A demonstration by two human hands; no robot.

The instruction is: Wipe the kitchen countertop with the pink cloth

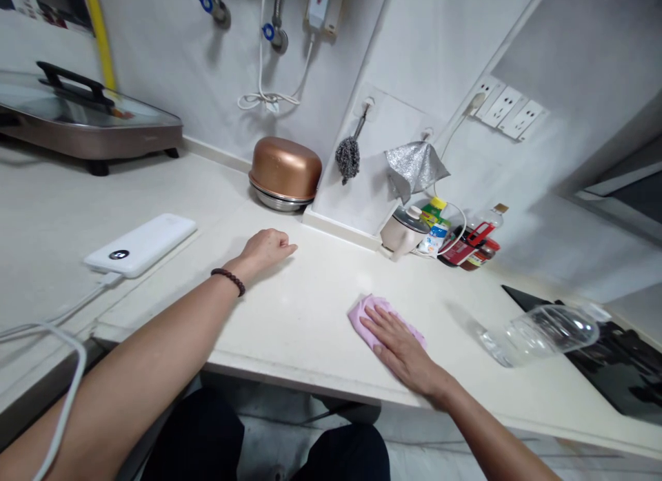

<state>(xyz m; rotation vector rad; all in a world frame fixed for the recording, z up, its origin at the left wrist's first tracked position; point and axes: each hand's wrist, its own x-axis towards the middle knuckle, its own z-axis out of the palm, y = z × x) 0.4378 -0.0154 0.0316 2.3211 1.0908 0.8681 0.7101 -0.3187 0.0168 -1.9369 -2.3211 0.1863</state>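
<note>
A pink cloth (pixel 362 319) lies on the white countertop (pixel 305 309). My right hand (pixel 396 340) rests flat on top of it, fingers stretched out and covering much of the cloth. Further left, my left hand (pixel 266 252) is curled into a loose fist on or just above the counter, with nothing visible in it. Its wrist has a dark beaded bracelet. Behind that fist sits a copper-coloured bowl (pixel 287 167), upside down over a silvery metal dish (pixel 282 202).
A power bank (pixel 142 243) with a white cable lies left; an electric griddle (pixel 129 133) stands behind it. Along the wall are a small lidded pot (pixel 403 231) and several condiment containers (pixel 468 247). At right, a clear plastic bottle (pixel 543 333) stands near the black stove (pixel 620 371).
</note>
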